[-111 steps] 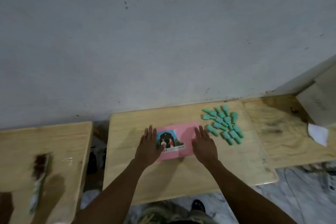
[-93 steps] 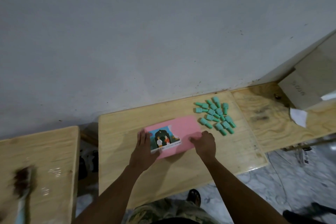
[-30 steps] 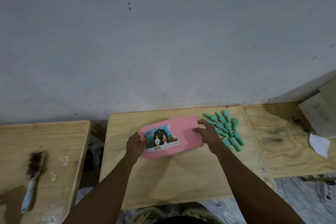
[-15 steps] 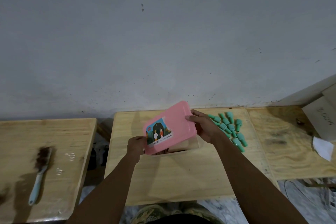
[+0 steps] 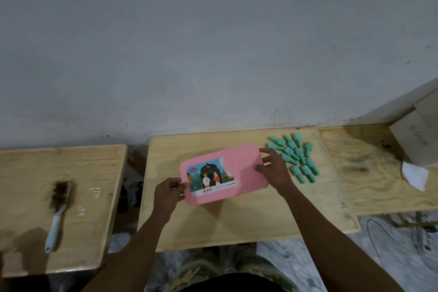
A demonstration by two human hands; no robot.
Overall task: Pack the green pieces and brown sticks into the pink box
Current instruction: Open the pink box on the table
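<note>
Pink box (image 5: pixel 224 173) mid-table, lid on — left hand (image 5: pixel 168 193) pinching near-left corner, right hand (image 5: pixel 275 170) curled round right edge, likely for opening; green pieces (image 5: pixel 295 156) clustered just beside, unpacked.

Half a second ago the lid (image 5: pixel 237 168) was tipped up off the box, its far edge raised and the open box showing underneath; now it lies flat again, picture side up, covering whatever is below. The right hand (image 5: pixel 276 170), which had gripped the raised far corner, now rests at the lid's right end, fingers spread over the edge. The left hand (image 5: pixel 168 191) has slid from under the tilted near corner to pinch the left edge. Earlier still, both hands lay flat on top of the lid, then moved out to its ends.
</note>
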